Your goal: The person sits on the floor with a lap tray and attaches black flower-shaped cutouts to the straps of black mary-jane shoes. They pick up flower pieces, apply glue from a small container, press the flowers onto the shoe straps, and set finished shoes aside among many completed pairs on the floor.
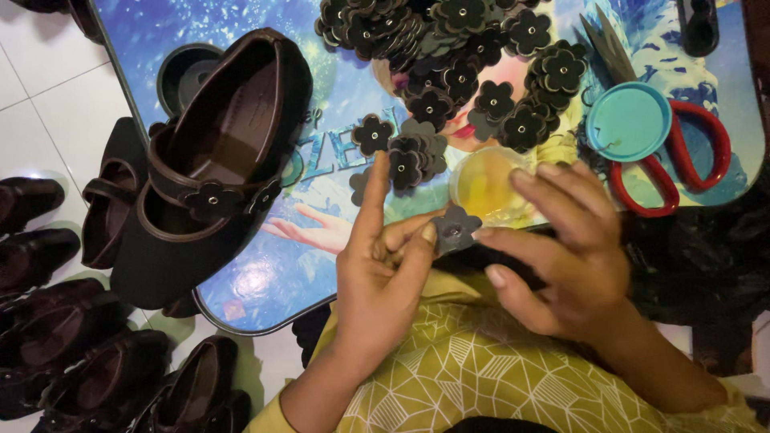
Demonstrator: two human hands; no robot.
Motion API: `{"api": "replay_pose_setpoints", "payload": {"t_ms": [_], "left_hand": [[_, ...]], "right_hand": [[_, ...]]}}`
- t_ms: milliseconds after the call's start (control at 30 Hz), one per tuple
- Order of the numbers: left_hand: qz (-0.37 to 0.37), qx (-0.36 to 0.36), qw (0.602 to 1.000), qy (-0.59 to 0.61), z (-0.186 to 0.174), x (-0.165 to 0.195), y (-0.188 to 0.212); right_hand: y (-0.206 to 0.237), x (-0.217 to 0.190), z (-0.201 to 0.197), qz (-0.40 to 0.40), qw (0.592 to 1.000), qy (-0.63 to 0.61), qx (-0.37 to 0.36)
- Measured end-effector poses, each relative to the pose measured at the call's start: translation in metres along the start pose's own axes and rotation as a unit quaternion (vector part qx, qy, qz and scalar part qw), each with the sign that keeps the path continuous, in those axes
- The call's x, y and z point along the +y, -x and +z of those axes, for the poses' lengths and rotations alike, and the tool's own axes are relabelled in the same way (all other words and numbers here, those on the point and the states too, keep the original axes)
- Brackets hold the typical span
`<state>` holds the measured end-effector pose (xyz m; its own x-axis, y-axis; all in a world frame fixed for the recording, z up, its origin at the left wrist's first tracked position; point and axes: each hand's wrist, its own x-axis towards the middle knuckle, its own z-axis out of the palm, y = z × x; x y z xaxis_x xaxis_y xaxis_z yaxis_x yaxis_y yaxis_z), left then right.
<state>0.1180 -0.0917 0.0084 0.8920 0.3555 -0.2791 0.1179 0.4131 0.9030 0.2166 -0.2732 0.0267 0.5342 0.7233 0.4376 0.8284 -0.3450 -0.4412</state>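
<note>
1. My left hand [385, 265] pinched a dark flower piece [455, 227] between thumb and bent fingers, with the forefinger standing straight up.
2. My right hand [561, 256] lay half-curled over a dark strap-like thing beneath it; I could not tell whether it truly gripped it.
3. The flower sat between both hands, just in front of a small tub of yellow glue [485, 183].
4. Done well, I judged, the flower wanted holding by its edges, keeping its middle free.
5. Counted: one tub, one teal lid [628, 120], one pair of red scissors [690, 160], one shoe [212, 172] on the small table [265, 281], several shoes on the floor, and flowers in a heap [449, 56] too many to count.
</note>
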Motion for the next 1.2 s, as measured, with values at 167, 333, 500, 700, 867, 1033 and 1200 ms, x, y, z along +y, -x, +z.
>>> {"api": "replay_pose_setpoints", "payload": {"t_ms": [167, 333, 500, 700, 867, 1033, 1200], "left_hand": [[-0.006, -0.016, 1.0, 0.005, 0.0, 0.002, 0.004], [0.001, -0.002, 0.998, 0.056, 0.0, 0.002, 0.004], [0.015, -0.01, 0.997, 0.077, -0.002, 0.001, 0.001], [0.009, -0.016, 0.999, 0.034, -0.001, 0.0, 0.001], [-0.004, -0.008, 0.997, 0.074, -0.003, 0.004, 0.0], [0.006, -0.01, 0.997, 0.072, -0.008, 0.009, 0.0], [-0.008, -0.021, 0.998, 0.06, -0.015, 0.007, 0.002]], "right_hand": [[-0.001, -0.005, 0.012, -0.035, 0.998, 0.043, -0.021], [0.003, -0.005, 0.011, -0.039, 0.996, 0.082, -0.026], [0.005, -0.006, 0.01, -0.044, 0.996, 0.073, -0.032], [0.002, -0.006, 0.015, -0.04, 0.996, 0.074, -0.016], [-0.001, -0.006, 0.017, -0.072, 0.995, 0.061, -0.03], [-0.005, -0.006, 0.006, -0.041, 0.996, 0.079, -0.014], [-0.011, -0.009, 0.004, -0.021, 0.998, 0.043, 0.049]]}}
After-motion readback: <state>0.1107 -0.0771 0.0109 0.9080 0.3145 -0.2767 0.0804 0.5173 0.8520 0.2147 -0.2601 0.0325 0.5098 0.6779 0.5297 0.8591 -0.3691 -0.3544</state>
